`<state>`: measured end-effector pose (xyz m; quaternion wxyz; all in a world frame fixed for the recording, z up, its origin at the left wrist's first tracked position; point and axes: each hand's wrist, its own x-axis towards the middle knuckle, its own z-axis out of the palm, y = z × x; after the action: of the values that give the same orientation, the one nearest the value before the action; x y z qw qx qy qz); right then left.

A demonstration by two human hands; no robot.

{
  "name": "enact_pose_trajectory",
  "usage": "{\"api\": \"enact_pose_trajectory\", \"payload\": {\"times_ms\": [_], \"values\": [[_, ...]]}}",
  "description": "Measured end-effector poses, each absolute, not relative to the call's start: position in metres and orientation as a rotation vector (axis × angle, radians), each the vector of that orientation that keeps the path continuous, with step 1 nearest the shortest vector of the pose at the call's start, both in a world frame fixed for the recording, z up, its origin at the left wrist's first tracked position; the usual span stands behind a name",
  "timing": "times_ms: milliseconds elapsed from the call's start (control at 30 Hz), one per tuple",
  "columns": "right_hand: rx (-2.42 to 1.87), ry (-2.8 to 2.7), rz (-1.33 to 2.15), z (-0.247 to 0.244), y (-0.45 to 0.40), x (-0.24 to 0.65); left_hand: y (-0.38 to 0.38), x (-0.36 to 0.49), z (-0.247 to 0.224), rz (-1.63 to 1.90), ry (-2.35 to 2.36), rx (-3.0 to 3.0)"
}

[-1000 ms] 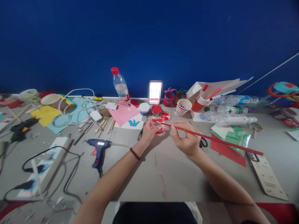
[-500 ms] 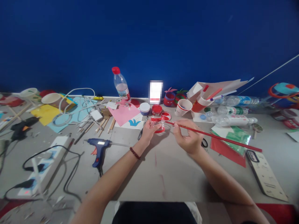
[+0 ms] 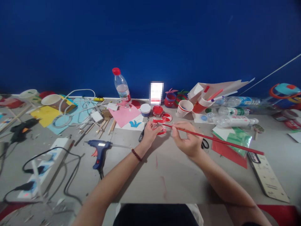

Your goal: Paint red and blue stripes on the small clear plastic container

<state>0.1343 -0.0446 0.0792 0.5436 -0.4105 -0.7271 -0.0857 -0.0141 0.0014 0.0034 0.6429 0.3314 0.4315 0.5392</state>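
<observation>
Left hand [image 3: 150,135] pinches a small clear cup with red edges [image 3: 160,126] at the table's centre, while the right hand [image 3: 188,138] grips a long red brush [image 3: 216,138], its tip at the cup and its handle slanting toward four o'clock. Taking the cup as the dial's middle, an open pot of red paint [image 3: 157,110] sits near it at twelve, a lidded white jar [image 3: 145,110] at eleven, a paper cup [image 3: 184,109] at two, and a blue glue gun [image 3: 100,152] well apart at eight.
</observation>
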Motion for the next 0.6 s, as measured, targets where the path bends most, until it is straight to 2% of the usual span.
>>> {"api": "enact_pose_trajectory", "payload": {"times_ms": [267, 600], "values": [[-0.955, -1.787, -0.311, 0.085, -0.045, 0.121, 0.001, -0.012, 0.006, 1.214, 1.142, 0.852], [-0.959, -1.749, -0.414, 0.086, -0.038, 0.132, 0.004, -0.014, 0.007, 1.218, 1.035, 0.705]]}}
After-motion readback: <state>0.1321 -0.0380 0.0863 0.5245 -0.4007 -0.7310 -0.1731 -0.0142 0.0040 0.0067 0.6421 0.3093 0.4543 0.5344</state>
